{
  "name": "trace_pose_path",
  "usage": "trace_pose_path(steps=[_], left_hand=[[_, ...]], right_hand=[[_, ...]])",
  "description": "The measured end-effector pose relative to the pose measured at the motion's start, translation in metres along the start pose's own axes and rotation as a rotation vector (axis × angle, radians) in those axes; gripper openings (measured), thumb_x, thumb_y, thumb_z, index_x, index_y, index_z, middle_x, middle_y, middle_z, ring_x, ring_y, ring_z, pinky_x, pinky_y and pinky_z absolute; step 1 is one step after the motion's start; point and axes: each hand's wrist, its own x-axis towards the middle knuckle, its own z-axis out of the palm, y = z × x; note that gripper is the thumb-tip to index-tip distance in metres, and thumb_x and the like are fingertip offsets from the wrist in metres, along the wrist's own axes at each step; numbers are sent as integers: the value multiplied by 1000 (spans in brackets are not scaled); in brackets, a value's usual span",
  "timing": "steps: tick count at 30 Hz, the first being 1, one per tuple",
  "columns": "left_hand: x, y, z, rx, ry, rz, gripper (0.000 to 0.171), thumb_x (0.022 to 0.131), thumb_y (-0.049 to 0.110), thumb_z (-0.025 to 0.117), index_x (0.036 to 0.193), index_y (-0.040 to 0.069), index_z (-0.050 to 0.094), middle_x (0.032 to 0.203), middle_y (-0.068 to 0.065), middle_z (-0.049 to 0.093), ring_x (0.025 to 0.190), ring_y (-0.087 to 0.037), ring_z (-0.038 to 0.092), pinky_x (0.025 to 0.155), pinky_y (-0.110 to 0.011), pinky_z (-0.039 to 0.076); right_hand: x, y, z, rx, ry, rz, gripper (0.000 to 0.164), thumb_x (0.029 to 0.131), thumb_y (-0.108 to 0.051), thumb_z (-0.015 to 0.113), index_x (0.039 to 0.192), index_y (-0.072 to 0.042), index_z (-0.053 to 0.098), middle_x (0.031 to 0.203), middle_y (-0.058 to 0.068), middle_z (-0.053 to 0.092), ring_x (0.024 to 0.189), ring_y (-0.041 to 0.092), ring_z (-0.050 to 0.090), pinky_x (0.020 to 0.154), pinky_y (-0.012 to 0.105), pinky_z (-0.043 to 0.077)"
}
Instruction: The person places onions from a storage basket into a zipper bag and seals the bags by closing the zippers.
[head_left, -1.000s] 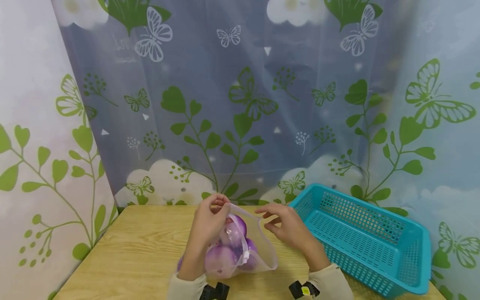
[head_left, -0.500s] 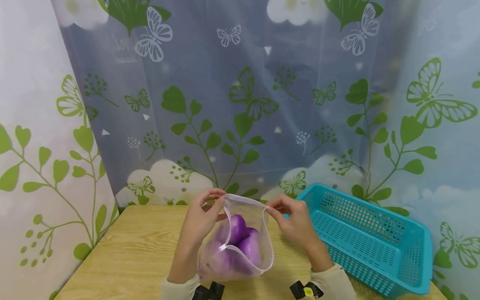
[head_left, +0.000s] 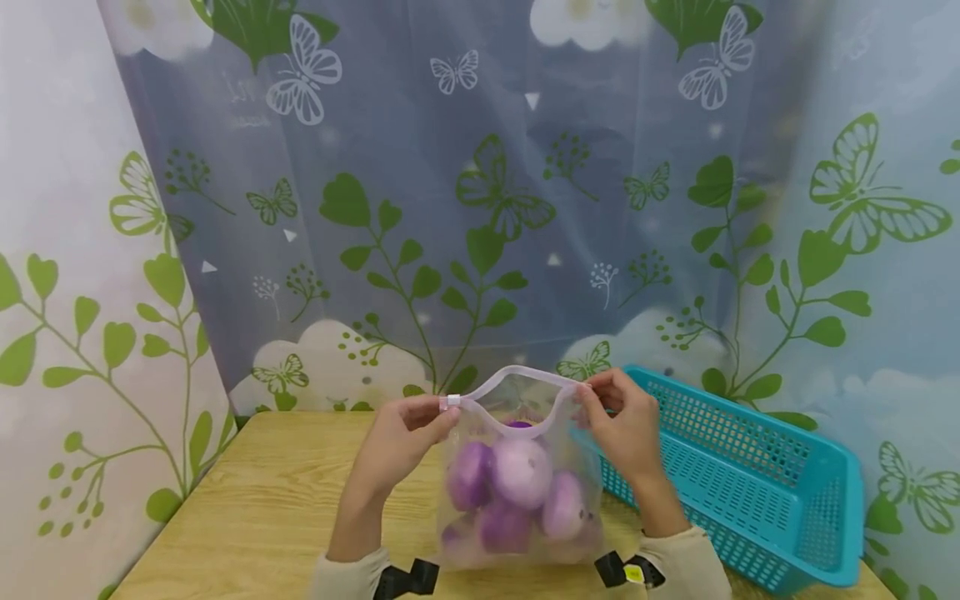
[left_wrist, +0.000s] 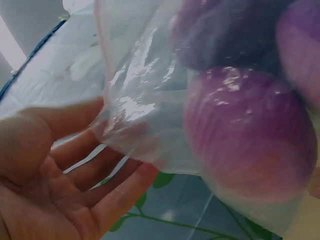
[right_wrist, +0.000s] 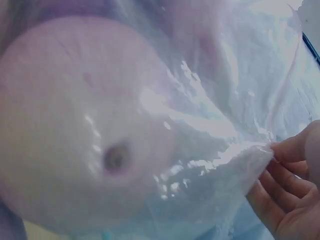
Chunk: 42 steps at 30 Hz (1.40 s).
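Note:
A clear zip bag [head_left: 517,537] stands upright over the wooden table, full of several round purple-and-white pieces [head_left: 522,473] that look like toy turnips or onions. My left hand [head_left: 393,437] pinches its upper left corner, right at the white slider [head_left: 450,402]. At the upper right corner, my right hand [head_left: 626,421] pinches the pale lilac zip edge [head_left: 517,368]. Between them the bag's mouth gapes. In the left wrist view, a glossy purple piece [left_wrist: 250,132] presses against the film. The right wrist view shows a pale piece [right_wrist: 75,125] with a dark round spot.
A turquoise perforated plastic basket [head_left: 750,492] stands on the right, partly behind my right hand and the bag. Bare wood-grain table [head_left: 262,492] stretches to the left. A printed curtain [head_left: 405,250] with butterflies and leaves hangs along the table's back edge.
My right hand has taken hold of the zip edge. The bag has been turned and drawn upright between both hands, which have moved apart; the slider now sits at my left fingers.

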Motion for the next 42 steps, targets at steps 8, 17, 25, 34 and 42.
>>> trace_pose_path(steps=[8, 17, 25, 34, 42], left_hand=[[5, -4, 5, -36, 265, 16, 13, 96, 1, 68, 102, -8, 76, 91, -20, 76, 74, -9, 68, 72, -19, 58], [7, -7, 4, -48, 377, -24, 15, 96, 0, 68, 104, -10, 75, 92, -23, 77, 72, -6, 71, 68, -21, 61], [4, -12, 1, -29, 302, -23, 14, 97, 3, 68, 103, -9, 73, 97, -23, 77, 82, -17, 74, 71, -24, 62], [6, -15, -6, -20, 274, -26, 19, 100, 11, 66, 107, -5, 74, 97, -20, 76, 84, -15, 71, 76, -26, 63], [6, -11, -3, -22, 242, -11, 17, 101, 10, 65, 108, -3, 73, 97, -21, 74, 86, -17, 72, 76, -27, 64]], right_hand=[[8, 10, -25, -31, 3, 79, 7, 98, -2, 65, 98, 5, 66, 83, 24, 73, 60, 1, 65, 59, 22, 60], [8, 12, -32, -67, -85, 160, 13, 100, -10, 65, 105, 2, 66, 90, 21, 74, 67, 3, 68, 65, 21, 60], [7, 14, -28, -58, -158, 182, 14, 101, -11, 65, 107, 2, 66, 95, 21, 74, 71, 4, 69, 66, 28, 63], [9, -1, -26, -294, -131, 11, 12, 97, -6, 69, 107, 0, 70, 99, 17, 75, 89, 28, 73, 75, 37, 63], [30, -61, 9, -271, -290, -385, 12, 91, 0, 72, 102, -5, 75, 99, 8, 77, 95, 23, 73, 85, 43, 61]])
